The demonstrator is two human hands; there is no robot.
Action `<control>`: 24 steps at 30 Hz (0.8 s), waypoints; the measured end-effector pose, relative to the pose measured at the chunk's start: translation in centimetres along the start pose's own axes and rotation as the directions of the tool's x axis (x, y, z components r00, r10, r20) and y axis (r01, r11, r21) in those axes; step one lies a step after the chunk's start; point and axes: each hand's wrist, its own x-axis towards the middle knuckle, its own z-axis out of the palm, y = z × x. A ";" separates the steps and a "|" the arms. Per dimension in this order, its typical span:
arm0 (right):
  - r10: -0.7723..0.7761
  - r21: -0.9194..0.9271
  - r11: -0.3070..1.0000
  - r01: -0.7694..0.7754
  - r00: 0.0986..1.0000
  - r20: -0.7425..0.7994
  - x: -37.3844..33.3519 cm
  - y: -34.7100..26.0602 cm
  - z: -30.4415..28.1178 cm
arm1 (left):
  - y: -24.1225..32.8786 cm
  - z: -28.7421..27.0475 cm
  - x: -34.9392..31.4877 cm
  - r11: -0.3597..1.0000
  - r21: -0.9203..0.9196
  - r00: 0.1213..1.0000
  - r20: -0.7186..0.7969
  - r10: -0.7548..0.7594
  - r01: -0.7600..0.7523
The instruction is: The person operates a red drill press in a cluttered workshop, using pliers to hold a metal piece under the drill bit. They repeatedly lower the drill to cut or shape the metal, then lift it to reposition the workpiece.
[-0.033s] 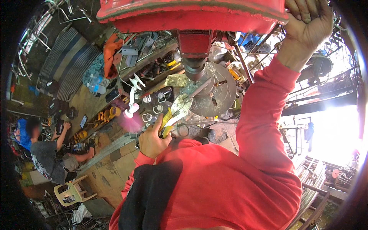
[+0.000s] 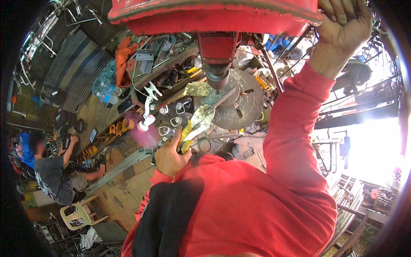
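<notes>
My left hand [image 2: 171,157] is closed around the yellow handles of locking pliers [image 2: 201,119]. Their jaws grip a flat metal bar [image 2: 225,97], which lies across the round table [image 2: 252,105] of a red drill press [image 2: 214,17]. Directly above the bar is the drill press's dark chuck [image 2: 217,77]; the bit's tip is hard to make out. Metal shavings are scattered over the round table. Raised at the upper right, my right hand [image 2: 346,21] has its fingers curled beside the press's head. What they wrap around is hidden.
A wooden block [image 2: 198,89] lies left of the chuck. Nearby stand a white lamp [image 2: 149,107] and several small metal brackets [image 2: 176,121]. At the far left a person [image 2: 53,173] sits low by a cream plastic chair [image 2: 83,214]. Metal rods [image 2: 349,197] are stacked at the right.
</notes>
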 end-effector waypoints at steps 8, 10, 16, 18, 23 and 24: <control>-0.128 -0.629 0.766 0.133 0.990 0.053 0.0 1.3 1.6 | 0.4 -0.6 0.2 0.999 0.009 0.997 0.067 -0.047 0.046; -0.127 -0.625 0.771 0.125 0.991 0.042 -0.1 1.4 1.8 | 0.5 -0.6 0.2 0.999 0.005 0.999 -0.026 0.040 -0.039; -0.185 -0.567 0.804 0.177 0.982 0.043 -0.3 1.8 1.8 | 0.3 -1.0 0.5 0.997 0.069 0.995 0.087 -0.052 0.046; -0.184 -0.601 0.777 0.189 0.980 0.070 -0.3 1.4 1.4 | 0.3 -1.1 0.6 0.998 0.048 0.996 0.085 -0.039 0.035; -0.052 -0.152 0.986 0.062 0.996 0.071 0.4 -0.4 -0.9 | 0.2 -1.4 0.6 0.996 0.086 0.995 0.089 -0.043 0.035; -0.010 -0.025 1.000 0.012 0.995 0.096 0.4 -0.6 -1.4 | 0.2 -1.3 0.5 0.997 0.062 0.992 0.113 -0.056 0.050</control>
